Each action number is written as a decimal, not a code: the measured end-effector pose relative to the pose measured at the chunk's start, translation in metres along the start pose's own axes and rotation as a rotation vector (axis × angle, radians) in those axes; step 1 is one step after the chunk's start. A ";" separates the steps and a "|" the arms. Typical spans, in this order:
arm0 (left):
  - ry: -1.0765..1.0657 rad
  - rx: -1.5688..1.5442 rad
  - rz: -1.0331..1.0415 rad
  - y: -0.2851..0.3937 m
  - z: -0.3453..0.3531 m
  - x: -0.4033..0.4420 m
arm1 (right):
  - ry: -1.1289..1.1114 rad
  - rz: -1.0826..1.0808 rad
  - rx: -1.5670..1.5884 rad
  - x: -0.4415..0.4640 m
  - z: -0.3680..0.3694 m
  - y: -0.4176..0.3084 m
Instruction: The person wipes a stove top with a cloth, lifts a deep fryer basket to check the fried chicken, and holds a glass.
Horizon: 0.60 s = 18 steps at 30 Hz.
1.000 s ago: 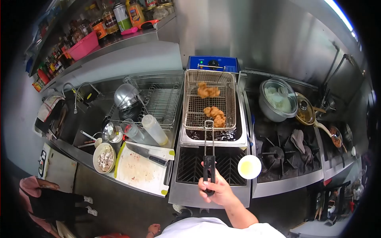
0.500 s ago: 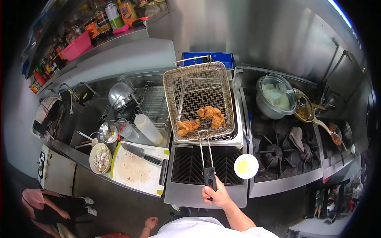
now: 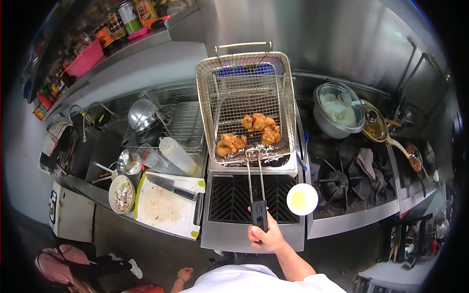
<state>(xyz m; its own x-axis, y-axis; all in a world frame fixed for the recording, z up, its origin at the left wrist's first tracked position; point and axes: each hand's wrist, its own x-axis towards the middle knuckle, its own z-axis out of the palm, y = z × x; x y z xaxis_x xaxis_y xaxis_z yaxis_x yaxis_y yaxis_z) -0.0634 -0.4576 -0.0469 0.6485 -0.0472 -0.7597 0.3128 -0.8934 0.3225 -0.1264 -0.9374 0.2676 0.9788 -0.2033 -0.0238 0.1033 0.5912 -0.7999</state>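
My right hand (image 3: 267, 237) is wrapped round the black handle of a wire fryer basket (image 3: 207, 110), which is raised over the deep fryer (image 3: 288, 168) and tilted up at its far end. Inside, near the handle end, lie several browned pieces of fried chicken (image 3: 261, 128). Just right of the handle, a small white bowl (image 3: 302, 199) holds a yellow liquid. My left hand (image 3: 184, 274) hangs low beside my body, its fingers curled in with nothing visible in them.
Left are a cutting board (image 3: 161, 212) with a knife (image 3: 171, 187), a bowl of pale pieces (image 3: 121, 194) and a squeeze bottle (image 3: 177, 155). A lidded pot (image 3: 339, 110) and gas burners (image 3: 337, 183) stand right. A person in pink (image 3: 61, 263) is at lower left.
The basket has risen and its far end has tipped higher, covering more of the fryer's blue panel. The chicken stays inside. The person at lower left has bent forward.
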 end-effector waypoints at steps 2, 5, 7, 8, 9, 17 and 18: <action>0.010 0.024 -0.007 0.000 0.000 -0.001 | -0.001 -0.021 0.000 0.003 -0.002 0.003; 0.000 -0.100 -0.022 -0.006 0.004 0.001 | 0.001 -0.045 -0.015 0.005 -0.003 0.004; 0.012 -0.062 -0.020 0.005 0.001 -0.007 | 0.005 -0.049 -0.029 0.004 -0.004 0.006; 0.023 -0.022 -0.015 0.012 -0.001 -0.015 | 0.012 -0.047 -0.033 0.003 -0.005 0.010; 0.024 -0.024 -0.017 0.011 0.000 -0.012 | 0.018 -0.048 -0.039 0.003 -0.007 0.013; -0.016 -0.127 -0.038 0.006 0.001 -0.016 | 0.079 0.076 0.092 -0.008 -0.007 0.042; -0.015 -0.128 -0.040 0.007 0.000 -0.017 | 0.089 0.093 0.111 -0.009 -0.007 0.044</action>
<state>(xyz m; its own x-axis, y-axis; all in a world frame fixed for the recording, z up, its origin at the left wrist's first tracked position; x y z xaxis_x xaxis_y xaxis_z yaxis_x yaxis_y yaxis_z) -0.0720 -0.4628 -0.0314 0.6239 -0.0199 -0.7813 0.4246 -0.8306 0.3602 -0.1318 -0.9148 0.2285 0.9662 -0.2087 -0.1517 0.0363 0.6921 -0.7209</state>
